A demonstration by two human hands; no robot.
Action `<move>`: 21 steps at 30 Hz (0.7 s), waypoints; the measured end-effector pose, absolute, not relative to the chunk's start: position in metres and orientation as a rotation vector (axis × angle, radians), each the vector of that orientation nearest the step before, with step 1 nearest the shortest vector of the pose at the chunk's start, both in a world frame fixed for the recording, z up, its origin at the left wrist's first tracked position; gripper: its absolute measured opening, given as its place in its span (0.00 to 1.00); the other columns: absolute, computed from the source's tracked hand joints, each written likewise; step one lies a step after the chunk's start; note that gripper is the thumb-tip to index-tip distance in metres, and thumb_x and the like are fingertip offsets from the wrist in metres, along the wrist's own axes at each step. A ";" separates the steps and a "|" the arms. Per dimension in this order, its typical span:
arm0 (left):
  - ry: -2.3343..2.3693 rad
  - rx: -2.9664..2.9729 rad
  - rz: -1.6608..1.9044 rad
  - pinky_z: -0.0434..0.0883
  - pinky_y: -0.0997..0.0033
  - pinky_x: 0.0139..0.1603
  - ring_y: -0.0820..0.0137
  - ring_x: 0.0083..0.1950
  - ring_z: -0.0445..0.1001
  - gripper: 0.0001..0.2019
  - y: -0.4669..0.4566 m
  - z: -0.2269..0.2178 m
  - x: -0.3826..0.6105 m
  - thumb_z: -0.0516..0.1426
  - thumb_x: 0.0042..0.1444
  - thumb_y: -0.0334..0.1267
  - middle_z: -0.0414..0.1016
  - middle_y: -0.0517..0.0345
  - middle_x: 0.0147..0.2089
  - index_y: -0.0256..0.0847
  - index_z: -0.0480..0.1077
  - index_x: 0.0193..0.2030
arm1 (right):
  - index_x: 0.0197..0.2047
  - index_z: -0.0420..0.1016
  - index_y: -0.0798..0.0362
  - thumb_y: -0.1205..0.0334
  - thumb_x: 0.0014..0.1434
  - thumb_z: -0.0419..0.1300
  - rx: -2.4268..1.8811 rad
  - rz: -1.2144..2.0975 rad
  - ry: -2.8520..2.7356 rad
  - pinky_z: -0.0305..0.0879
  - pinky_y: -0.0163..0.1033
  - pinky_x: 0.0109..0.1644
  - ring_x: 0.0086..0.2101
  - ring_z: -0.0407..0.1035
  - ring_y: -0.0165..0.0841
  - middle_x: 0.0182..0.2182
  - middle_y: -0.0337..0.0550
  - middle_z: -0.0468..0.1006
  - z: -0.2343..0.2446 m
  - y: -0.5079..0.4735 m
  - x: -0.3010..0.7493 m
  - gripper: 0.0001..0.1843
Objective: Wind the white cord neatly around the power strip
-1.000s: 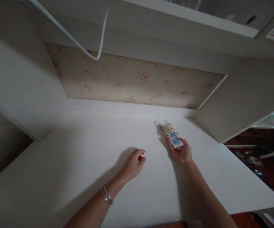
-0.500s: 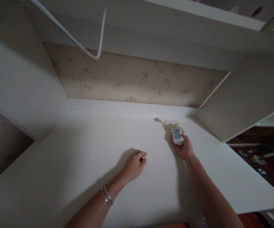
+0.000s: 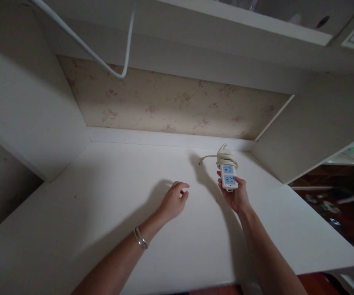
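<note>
My right hand (image 3: 238, 196) grips a white power strip (image 3: 229, 180) with blue socket faces, fingers on its left side and thumb on its right. A cream cord (image 3: 226, 160) is wound round the strip's far end, and its plug (image 3: 200, 161) sticks out to the left. Shadow under the strip suggests it is lifted off the white desk (image 3: 118, 196). To the left, my left hand (image 3: 174, 201) hovers low over the desk with curled fingers and a gap between thumb and index finger. Nothing shows in it. A silver bracelet circles that wrist.
White side panels (image 3: 312, 119) border the desk left and right, with floral wallpaper (image 3: 164, 102) behind. Overhead run a shelf (image 3: 241, 20) and a bent white tube (image 3: 93, 51) at upper left. Dark, cluttered floor (image 3: 327, 209) lies beyond the desk's right edge.
My right hand has raised the power strip and tilted it so both socket faces show. The plug and cord have come up with it. My left hand has risen slightly.
</note>
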State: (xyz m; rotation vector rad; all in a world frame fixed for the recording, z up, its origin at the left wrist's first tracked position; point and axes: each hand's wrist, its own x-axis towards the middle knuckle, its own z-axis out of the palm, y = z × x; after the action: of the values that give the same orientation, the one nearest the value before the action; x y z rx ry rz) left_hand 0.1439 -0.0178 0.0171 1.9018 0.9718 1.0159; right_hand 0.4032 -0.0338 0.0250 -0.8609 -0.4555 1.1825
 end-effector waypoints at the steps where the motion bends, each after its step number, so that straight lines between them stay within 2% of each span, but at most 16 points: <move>1: 0.922 1.948 1.046 0.69 0.67 0.49 0.69 0.43 0.72 0.12 -0.010 0.029 0.150 0.51 0.59 0.33 0.70 0.50 0.49 0.40 0.69 0.48 | 0.50 0.72 0.56 0.58 0.53 0.54 -0.851 1.206 -0.487 0.75 0.35 0.36 0.31 0.75 0.33 0.44 0.50 0.79 0.031 -0.037 0.396 0.22; 4: 0.827 2.130 1.120 0.62 0.63 0.60 0.64 0.57 0.66 0.15 0.015 0.065 0.173 0.53 0.60 0.37 0.68 0.48 0.55 0.40 0.66 0.53 | 0.49 0.73 0.57 0.57 0.53 0.55 -0.826 1.275 -0.550 0.74 0.34 0.36 0.30 0.74 0.33 0.44 0.51 0.79 0.049 -0.048 0.370 0.22; 6: 0.906 2.198 1.091 0.59 0.60 0.62 0.59 0.61 0.62 0.19 0.028 0.079 0.186 0.56 0.57 0.40 0.65 0.44 0.58 0.37 0.64 0.55 | 0.49 0.73 0.58 0.56 0.54 0.55 -0.806 1.318 -0.579 0.73 0.35 0.34 0.29 0.73 0.33 0.43 0.52 0.79 0.058 -0.055 0.353 0.22; 9: 0.983 2.194 0.872 0.66 0.62 0.51 0.60 0.51 0.71 0.15 0.031 0.081 0.192 0.54 0.59 0.40 0.73 0.47 0.48 0.38 0.65 0.51 | 0.48 0.74 0.58 0.56 0.54 0.54 -0.776 1.354 -0.593 0.72 0.35 0.33 0.29 0.73 0.33 0.41 0.52 0.80 0.063 -0.066 0.335 0.21; 11: 0.970 2.193 0.855 0.68 0.66 0.44 0.64 0.43 0.73 0.10 0.023 0.076 0.187 0.50 0.63 0.39 0.75 0.52 0.42 0.40 0.67 0.47 | 0.48 0.74 0.58 0.56 0.55 0.53 -0.761 1.347 -0.555 0.72 0.35 0.34 0.29 0.73 0.33 0.41 0.51 0.80 0.062 -0.070 0.329 0.21; 15: 0.871 2.269 1.038 0.66 0.69 0.43 0.67 0.42 0.71 0.12 0.005 0.073 0.170 0.44 0.66 0.40 0.72 0.55 0.40 0.42 0.67 0.42 | 0.48 0.73 0.58 0.57 0.57 0.52 -0.729 1.300 -0.437 0.73 0.36 0.35 0.30 0.73 0.33 0.40 0.50 0.80 0.055 -0.075 0.329 0.20; 21: 0.938 2.184 1.114 0.64 0.70 0.40 0.68 0.37 0.68 0.10 0.014 0.069 0.152 0.47 0.65 0.38 0.70 0.58 0.35 0.43 0.68 0.38 | 0.50 0.71 0.59 0.57 0.57 0.51 -0.637 1.416 -0.425 0.72 0.34 0.31 0.29 0.71 0.32 0.43 0.54 0.78 0.060 -0.093 0.319 0.21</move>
State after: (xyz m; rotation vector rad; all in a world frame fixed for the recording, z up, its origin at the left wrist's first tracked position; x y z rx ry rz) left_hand 0.1521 0.0141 0.0693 2.1841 0.9380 1.1139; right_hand 0.3195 -0.0934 0.0600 -0.6374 -0.4246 1.4160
